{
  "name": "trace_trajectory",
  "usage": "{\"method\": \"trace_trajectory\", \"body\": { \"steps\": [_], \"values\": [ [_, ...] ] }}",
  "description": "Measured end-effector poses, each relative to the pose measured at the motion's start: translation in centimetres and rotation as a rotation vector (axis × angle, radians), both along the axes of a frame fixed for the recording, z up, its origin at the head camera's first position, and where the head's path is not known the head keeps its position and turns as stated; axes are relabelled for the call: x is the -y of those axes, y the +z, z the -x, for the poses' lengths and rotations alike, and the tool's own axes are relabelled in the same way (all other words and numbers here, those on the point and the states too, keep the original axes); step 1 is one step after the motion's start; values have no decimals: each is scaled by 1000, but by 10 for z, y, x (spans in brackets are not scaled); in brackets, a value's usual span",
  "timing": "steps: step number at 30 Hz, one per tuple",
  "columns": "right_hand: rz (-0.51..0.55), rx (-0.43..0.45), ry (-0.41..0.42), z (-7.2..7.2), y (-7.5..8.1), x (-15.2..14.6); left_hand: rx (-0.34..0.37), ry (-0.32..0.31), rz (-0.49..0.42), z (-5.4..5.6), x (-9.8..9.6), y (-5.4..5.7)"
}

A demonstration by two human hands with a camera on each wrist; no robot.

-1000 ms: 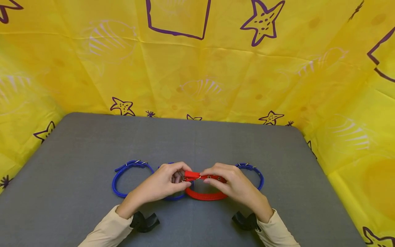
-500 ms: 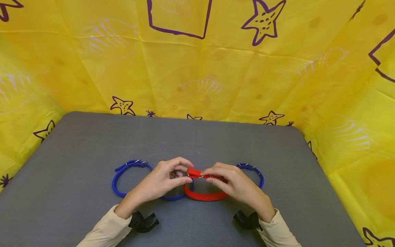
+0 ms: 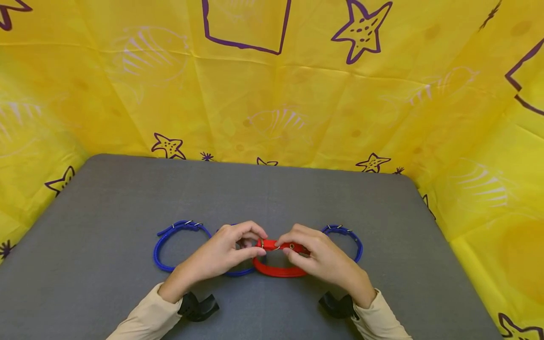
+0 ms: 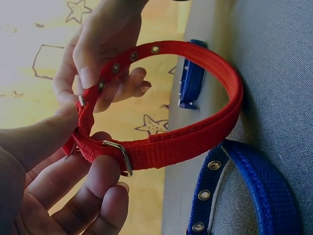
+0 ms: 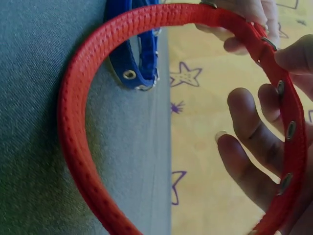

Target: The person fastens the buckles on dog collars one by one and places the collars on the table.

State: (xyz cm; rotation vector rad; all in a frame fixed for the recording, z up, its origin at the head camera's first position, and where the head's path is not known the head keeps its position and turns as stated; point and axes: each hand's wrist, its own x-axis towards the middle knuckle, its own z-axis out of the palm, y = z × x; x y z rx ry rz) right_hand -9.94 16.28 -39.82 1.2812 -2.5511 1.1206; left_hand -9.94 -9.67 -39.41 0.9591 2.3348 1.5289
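Observation:
A red pet collar (image 3: 280, 272) with metal eyelets forms a loop, standing on edge on the table, its strap end and buckle side held up between both hands. My left hand (image 3: 225, 250) pinches the strap end by the buckle with thumb and fingers; in the left wrist view a metal loop (image 4: 120, 155) sits on the band beside the fingertips. My right hand (image 3: 320, 250) pinches the eyelet part of the red strap between thumb and index finger, other fingers loosely bent, as the right wrist view shows with the eyelets (image 5: 291, 130). The buckle's prong is hidden.
A blue collar (image 3: 158, 252) lies at left on the grey table (image 3: 263, 198). Another blue collar (image 3: 240, 273) lies partly under my left hand, against the red one. A third blue collar (image 3: 360, 248) lies beyond my right hand. Yellow printed cloth (image 3: 272, 94) walls the table.
Half a second ago my left fingers were spread wider around the red strap's end; now they have drawn in on it. The strap end has tipped lower and flatter. The blue collars have stayed put.

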Motion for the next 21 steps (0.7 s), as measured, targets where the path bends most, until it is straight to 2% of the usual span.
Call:
{"method": "trace_trajectory", "body": {
  "steps": [8,14,17,21],
  "values": [
    [56,-52,-14,-1,-1,6,-56,12,-15,0,-2,-3],
    [108,-47,-21,-2,-1,9,-47,14,-26,-1,-4,-4],
    [142,-38,10,-2,0,12,-33,17,-12,-1,-4,-3],
    [142,-6,-12,-3,0,13,-7,38,17,0,-3,-2]
  ]
}}
